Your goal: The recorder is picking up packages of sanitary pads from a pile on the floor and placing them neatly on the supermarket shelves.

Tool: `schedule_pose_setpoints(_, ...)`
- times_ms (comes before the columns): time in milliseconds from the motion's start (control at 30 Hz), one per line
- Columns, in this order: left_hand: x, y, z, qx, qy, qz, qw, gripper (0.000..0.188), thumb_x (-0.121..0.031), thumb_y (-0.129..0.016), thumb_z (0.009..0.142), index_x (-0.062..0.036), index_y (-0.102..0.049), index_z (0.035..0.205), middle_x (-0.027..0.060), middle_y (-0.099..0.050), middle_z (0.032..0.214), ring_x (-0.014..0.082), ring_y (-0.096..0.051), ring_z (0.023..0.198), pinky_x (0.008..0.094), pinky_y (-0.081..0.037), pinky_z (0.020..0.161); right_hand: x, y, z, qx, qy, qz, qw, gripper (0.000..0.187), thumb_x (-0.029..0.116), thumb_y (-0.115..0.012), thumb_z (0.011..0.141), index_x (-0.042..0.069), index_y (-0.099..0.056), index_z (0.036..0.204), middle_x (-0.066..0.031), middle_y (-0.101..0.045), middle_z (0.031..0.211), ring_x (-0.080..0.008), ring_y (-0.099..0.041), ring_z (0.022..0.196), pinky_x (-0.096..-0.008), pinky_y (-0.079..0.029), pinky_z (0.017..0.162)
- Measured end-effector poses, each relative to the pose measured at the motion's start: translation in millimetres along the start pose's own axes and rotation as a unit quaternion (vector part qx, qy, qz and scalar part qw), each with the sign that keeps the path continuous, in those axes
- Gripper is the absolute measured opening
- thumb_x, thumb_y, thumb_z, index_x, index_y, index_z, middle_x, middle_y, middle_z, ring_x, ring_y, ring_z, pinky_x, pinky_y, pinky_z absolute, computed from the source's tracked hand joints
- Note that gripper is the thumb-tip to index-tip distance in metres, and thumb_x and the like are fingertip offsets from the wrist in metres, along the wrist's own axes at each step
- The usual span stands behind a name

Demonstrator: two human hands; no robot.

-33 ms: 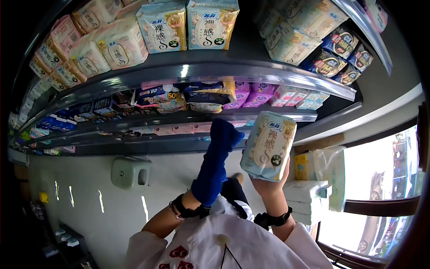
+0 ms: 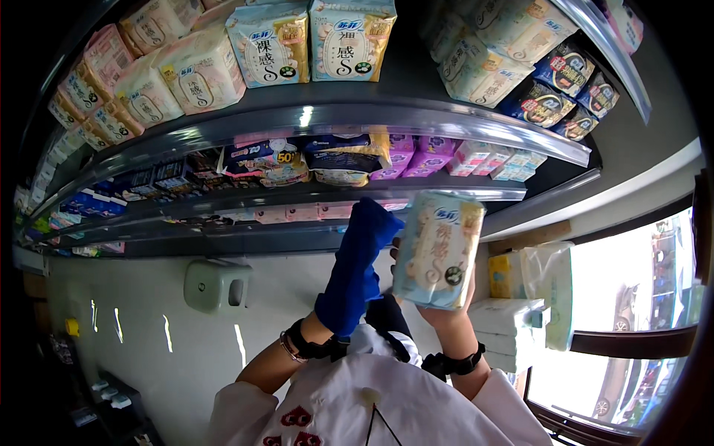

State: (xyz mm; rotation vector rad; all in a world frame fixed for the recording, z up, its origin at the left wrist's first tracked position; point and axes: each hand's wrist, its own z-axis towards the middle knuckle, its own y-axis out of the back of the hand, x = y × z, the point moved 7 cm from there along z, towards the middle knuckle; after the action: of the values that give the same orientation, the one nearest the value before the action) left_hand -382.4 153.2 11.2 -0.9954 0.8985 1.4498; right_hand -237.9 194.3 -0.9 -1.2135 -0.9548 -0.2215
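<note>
A pale blue and gold pack of sanitary pads (image 2: 440, 249) stands up in my right hand (image 2: 448, 316), its printed front toward me. My palm is under and behind it, and fingertips show at its left edge. Blue cloth (image 2: 358, 260) covers my left hand (image 2: 349, 297) from the wrist up, so its fingers are hidden. The top of the cloth comes up close to the left side of the pack. On the upper shelf stand two similar light blue packs (image 2: 268, 48) side by side.
Shelf edges (image 2: 349, 115) curve across in front, with pink, purple and dark packs (image 2: 264, 160) on lower levels. A grey-green stool (image 2: 212, 286) stands on the floor at left. White wrapped bundles (image 2: 508, 323) are stacked at right beside a bright window (image 2: 625, 275).
The pack in my right hand has shifted slightly left and down and turned a little. The blue-covered left hand has barely moved.
</note>
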Motion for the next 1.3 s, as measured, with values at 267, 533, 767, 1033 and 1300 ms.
schedule_pose_setpoints(267, 26, -15, -37, -0.035, -0.036, 0.29, 0.956, 0.084, -0.022, -0.063, 0.09, 0.0033, -0.013, 0.153, 0.023, -0.027, 0.15, 0.033, -0.029, 0.138, 0.0429, -0.025, 0.114, 11, -8, 4, -0.002, -0.024, -0.056, 0.998, 0.059, 0.034, -0.059, 0.099, 0.001, -0.036, 0.143, -0.0107, -0.054, 0.127, -0.018, -0.052, 0.117, -0.0328, -0.043, 0.099)
schedule_pose_setpoints(533, 8, -6, -19, -0.13, 0.037, 0.181, 0.974, 0.065, -0.014, -0.057, 0.095, 0.0031, -0.024, 0.148, 0.0158, -0.041, 0.138, 0.023, -0.042, 0.129, 0.0388, -0.035, 0.109, 6, -30, -7, 0.05, -0.137, -0.309, 0.94, 0.075, 0.017, -0.077, 0.086, 0.001, -0.032, 0.144, -0.0055, -0.058, 0.112, -0.0118, -0.058, 0.096, -0.028, -0.051, 0.08)
schedule_pose_setpoints(767, -13, 27, 1, -0.091, -0.134, 0.258, 0.953, 0.026, -0.018, -0.067, 0.083, -0.0014, -0.05, 0.094, 0.015, -0.051, 0.078, 0.0325, -0.054, 0.073, 0.0385, -0.042, 0.066, -5, -25, -16, 0.14, -0.163, -0.308, 0.927, 0.076, 0.015, -0.076, 0.083, 0.002, -0.033, 0.145, -0.0062, -0.058, 0.113, -0.0139, -0.056, 0.104, -0.03, -0.046, 0.091)
schedule_pose_setpoints(1033, -25, 41, 11, -0.138, -0.131, 0.388, 0.902, 0.045, -0.033, -0.062, 0.091, 0.0036, -0.047, 0.112, 0.0132, -0.055, 0.101, 0.0291, -0.057, 0.093, 0.0381, -0.046, 0.081, -21, 10, -41, 0.104, -0.266, 0.05, 0.957, 0.098, 0.024, -0.081, 0.07, -0.001, -0.029, 0.149, -0.0133, -0.051, 0.14, -0.0244, -0.052, 0.127, -0.0379, -0.039, 0.107)
schedule_pose_setpoints(1300, 9, 5, -7, -0.077, 0.107, -0.425, 0.895, 0.059, -0.035, -0.036, 0.106, -0.001, -0.024, 0.153, 0.0113, -0.035, 0.155, 0.0222, -0.038, 0.14, 0.0383, -0.033, 0.115, -32, 12, -16, -0.077, -0.066, 0.004, 0.995, 0.081, 0.05, -0.066, 0.09, 0.006, -0.029, 0.147, -0.0148, -0.049, 0.138, -0.0271, -0.053, 0.125, -0.0472, -0.044, 0.104)
